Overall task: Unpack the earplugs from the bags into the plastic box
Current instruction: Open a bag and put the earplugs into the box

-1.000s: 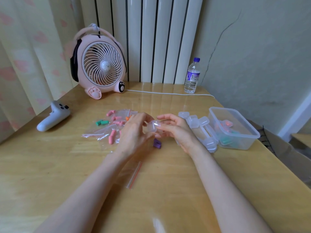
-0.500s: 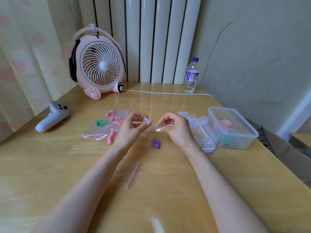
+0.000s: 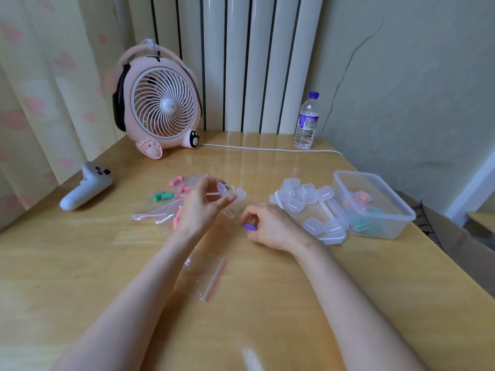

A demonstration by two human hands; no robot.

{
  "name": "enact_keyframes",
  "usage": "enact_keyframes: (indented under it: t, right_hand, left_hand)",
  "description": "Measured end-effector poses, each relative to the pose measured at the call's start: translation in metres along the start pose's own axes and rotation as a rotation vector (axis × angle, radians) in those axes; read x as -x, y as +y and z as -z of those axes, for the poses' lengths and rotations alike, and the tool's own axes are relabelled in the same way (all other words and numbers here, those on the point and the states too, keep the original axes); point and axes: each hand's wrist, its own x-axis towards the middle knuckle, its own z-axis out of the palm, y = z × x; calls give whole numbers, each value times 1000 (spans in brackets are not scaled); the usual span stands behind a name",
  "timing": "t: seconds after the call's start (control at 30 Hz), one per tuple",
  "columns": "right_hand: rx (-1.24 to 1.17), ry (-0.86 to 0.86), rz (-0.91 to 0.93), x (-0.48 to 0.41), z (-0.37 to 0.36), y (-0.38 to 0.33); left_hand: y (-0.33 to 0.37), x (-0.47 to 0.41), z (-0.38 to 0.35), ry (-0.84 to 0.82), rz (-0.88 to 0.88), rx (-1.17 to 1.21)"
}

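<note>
My left hand (image 3: pixel 201 210) grips an opened clear case (image 3: pixel 231 194), well left of the plastic box (image 3: pixel 401 218). My right hand (image 3: pixel 270 227), nearer that box, pinches the purple earplugs (image 3: pixel 250 226). I'd lift them together, keeping the case level and steady to receive them.

Your tabletop (image 3: pixel 107 263): glossy yellow wood, pushed into a wall corner.

- **Back left:** a pink fan (image 3: pixel 160 108) stands upright. A white cable (image 3: pixel 267 149) runs right from its base, passing in front of a water bottle (image 3: pixel 306 121) standing at back right.
- **Left edge:** a white controller (image 3: pixel 85 186) lies flat.
- **Centre left:** clear zip bags (image 3: pixel 152 215) with pink earplugs (image 3: pixel 177 180) in or on them, can't tell which. Green earplugs (image 3: pixel 162 196) lie just beside.
- **Nearer you:** one empty zip bag (image 3: pixel 209 274).
- **Right:** a heap of small clear cases (image 3: pixel 300 196) sits right against a plastic box (image 3: pixel 380 228).
</note>
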Motion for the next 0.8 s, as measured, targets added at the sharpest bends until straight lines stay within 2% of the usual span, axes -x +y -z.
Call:
enact_keyframes:
  t: [0.1,0.23,0.3,0.43,0.63,0.8]
  right_hand:
    - [-4,9,-4,2,4,1]
    - [-247,243,-16,-1,17,10]
    - [-286,318,30,-1,19,11]
    - [-205,302,120,-1,11,8]
    - [-272,272,77,-4,9,11]
    - [-390,394,-48,-7,13,16]
  left_hand:
    - [0,0,1,-39,-10,-35]
    - [-2,1,1,-176,-12,-61]
    - [0,4,-1,-273,-37,-74]
    - [4,6,-3,-419,-63,-26]
    - [7,7,-3,-380,-28,71]
    - [5,7,-3,-332,-19,84]
